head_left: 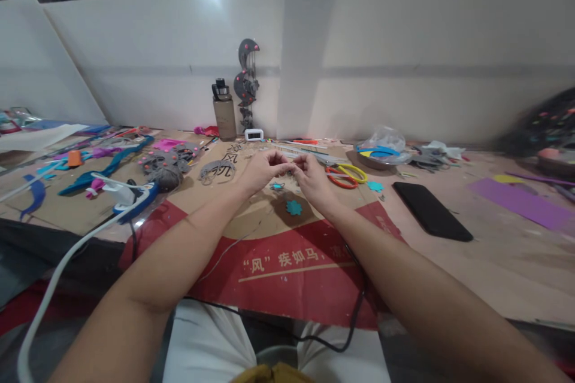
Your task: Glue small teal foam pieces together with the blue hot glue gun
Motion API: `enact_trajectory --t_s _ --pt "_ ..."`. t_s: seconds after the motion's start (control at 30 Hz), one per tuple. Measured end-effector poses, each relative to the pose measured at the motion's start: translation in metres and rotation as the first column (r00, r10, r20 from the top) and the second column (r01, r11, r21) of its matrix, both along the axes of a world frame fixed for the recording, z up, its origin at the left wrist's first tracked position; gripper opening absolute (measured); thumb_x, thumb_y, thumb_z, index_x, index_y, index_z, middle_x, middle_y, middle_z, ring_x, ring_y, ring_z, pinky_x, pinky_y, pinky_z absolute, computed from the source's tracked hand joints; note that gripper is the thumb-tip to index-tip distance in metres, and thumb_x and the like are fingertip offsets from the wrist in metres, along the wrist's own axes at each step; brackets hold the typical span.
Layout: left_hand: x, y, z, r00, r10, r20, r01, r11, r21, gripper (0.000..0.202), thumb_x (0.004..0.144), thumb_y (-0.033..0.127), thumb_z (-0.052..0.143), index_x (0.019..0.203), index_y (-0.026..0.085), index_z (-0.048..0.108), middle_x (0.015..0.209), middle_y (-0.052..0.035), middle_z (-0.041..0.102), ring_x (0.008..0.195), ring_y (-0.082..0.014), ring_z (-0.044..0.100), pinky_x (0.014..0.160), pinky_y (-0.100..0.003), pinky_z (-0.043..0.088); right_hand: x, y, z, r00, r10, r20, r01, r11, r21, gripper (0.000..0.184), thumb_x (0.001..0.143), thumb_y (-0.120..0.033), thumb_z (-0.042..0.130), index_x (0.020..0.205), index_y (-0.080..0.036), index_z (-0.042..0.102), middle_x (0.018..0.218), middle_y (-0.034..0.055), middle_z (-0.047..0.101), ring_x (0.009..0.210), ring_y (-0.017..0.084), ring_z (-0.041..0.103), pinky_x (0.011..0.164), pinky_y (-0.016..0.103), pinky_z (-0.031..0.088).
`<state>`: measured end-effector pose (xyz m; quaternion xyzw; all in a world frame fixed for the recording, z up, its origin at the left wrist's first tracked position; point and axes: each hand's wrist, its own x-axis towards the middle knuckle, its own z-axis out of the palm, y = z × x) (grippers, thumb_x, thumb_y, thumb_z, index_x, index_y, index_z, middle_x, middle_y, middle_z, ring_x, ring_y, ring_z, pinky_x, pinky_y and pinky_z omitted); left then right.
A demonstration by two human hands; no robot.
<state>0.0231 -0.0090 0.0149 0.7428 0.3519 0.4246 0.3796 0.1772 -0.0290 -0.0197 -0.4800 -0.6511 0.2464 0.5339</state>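
My left hand point(264, 171) and my right hand point(312, 179) meet over the cardboard sheet point(251, 215), thumbs and fingertips pinched together. Whatever sits between the fingertips is too small to make out. Just below them lies a teal flower-shaped cutout point(293, 207). A smaller teal piece point(277, 186) rests under my left fingers. A thin pale thread point(231, 246) trails across the sheet's red part toward my left forearm. Scissors with red and yellow handles point(353, 174) lie beside my right hand, and past them is another teal cutout point(375, 186).
A black phone point(431, 210) and purple sheet point(521, 200) lie at right. Grey yarn point(164, 170) and a blue-and-white device point(135, 198) with a cable are at left. Behind stand a bottle point(224, 114), a small digital clock point(254, 135) and a plastic-covered bowl point(381, 158).
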Motion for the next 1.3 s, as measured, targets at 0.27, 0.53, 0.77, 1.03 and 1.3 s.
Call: enact_trajectory --t_s 0.27,0.53,0.77,1.03,1.3 --pt "0.001 -0.001 0.002 1.000 -0.008 0.007 0.008 1.000 -0.010 0.032 0.071 0.044 0.072 0.074 0.014 0.060 0.061 0.0000 0.058 0.057 -0.0092 0.051 0.057 -0.024 0.039 -0.001 -0.001 0.000 1.000 0.023 -0.009 -0.023 1.000 -0.013 0.022 0.085 -0.039 0.052 0.096 -0.021 0.045 0.091 0.0053 0.057 0.086 0.019 0.055 0.070 0.031 0.044" --pt "0.000 0.002 -0.001 0.999 -0.022 -0.034 0.022 1.000 0.003 0.034 0.072 0.046 0.070 0.074 0.014 0.060 0.061 0.0000 0.059 0.056 -0.0103 0.052 0.057 -0.025 0.039 -0.002 -0.003 0.002 1.000 -0.025 0.006 0.025 1.000 0.019 0.023 0.083 -0.036 0.054 0.098 -0.020 0.046 0.091 0.0057 0.058 0.082 0.018 0.056 0.071 0.033 0.044" --pt "-0.001 0.008 -0.004 0.984 0.060 -0.165 -0.031 0.985 0.172 0.028 0.076 0.042 0.067 0.071 0.015 0.058 0.060 0.0012 0.056 0.057 -0.0102 0.048 0.057 -0.025 0.036 -0.002 -0.010 0.007 0.995 -0.089 0.042 0.085 0.992 0.097 0.027 0.077 -0.019 0.056 0.101 -0.020 0.045 0.087 0.0024 0.055 0.077 0.016 0.053 0.074 0.032 0.043" --pt "0.006 -0.003 0.000 0.997 -0.057 0.048 0.057 0.998 -0.005 0.030 0.075 0.042 0.068 0.077 0.015 0.056 0.063 0.0013 0.057 0.056 -0.0090 0.051 0.058 -0.025 0.041 -0.008 -0.004 0.003 0.983 0.092 -0.157 -0.076 0.992 0.102 0.016 0.086 -0.028 0.049 0.099 -0.023 0.041 0.087 0.0011 0.049 0.077 0.014 0.050 0.068 0.029 0.043" --pt "0.010 -0.003 -0.003 0.991 -0.097 0.089 0.094 0.995 0.033 0.029 0.080 0.041 0.064 0.070 0.016 0.052 0.057 0.0031 0.050 0.052 -0.0079 0.044 0.052 -0.023 0.034 -0.012 -0.005 -0.001 0.970 0.102 -0.220 -0.088 0.994 0.071 0.020 0.087 -0.032 0.050 0.104 -0.024 0.043 0.087 0.0001 0.049 0.072 0.012 0.050 0.060 0.027 0.041"
